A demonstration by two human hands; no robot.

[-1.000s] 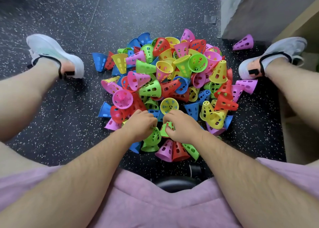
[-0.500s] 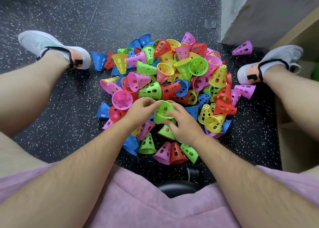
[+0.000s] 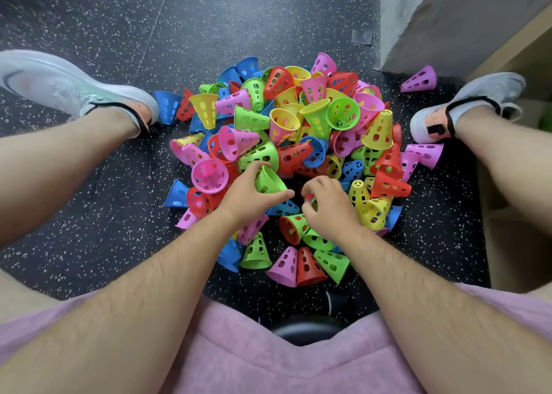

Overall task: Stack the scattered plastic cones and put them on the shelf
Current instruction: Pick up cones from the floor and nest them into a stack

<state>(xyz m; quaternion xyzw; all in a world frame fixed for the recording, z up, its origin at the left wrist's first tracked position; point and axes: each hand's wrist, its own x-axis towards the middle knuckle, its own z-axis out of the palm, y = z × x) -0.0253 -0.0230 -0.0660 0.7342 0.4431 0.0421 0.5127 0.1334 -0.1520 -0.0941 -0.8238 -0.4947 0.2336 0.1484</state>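
A heap of several perforated plastic cones (image 3: 298, 131) in green, yellow, pink, red and blue lies on the dark speckled floor between my feet. My left hand (image 3: 248, 193) grips a green cone (image 3: 268, 181) just above the heap's near side. Right beside it, my right hand (image 3: 325, 205) curls its fingers down into the pile around a small cone that is mostly hidden; its colour is unclear. A lone purple cone (image 3: 419, 79) lies apart at the far right. The pale wooden shelf unit (image 3: 513, 53) stands at the right edge.
My two white shoes (image 3: 74, 89) (image 3: 466, 101) and bare legs flank the heap. A grey wall corner (image 3: 418, 20) rises at the upper right. A black stool edge (image 3: 307, 328) shows under my pink shorts. Bare speckled floor lies to the left and beyond the heap.
My hands rose from the near cones; the left one took the green cone and carried it left, while the right hand let go of it and reached down into the pile.
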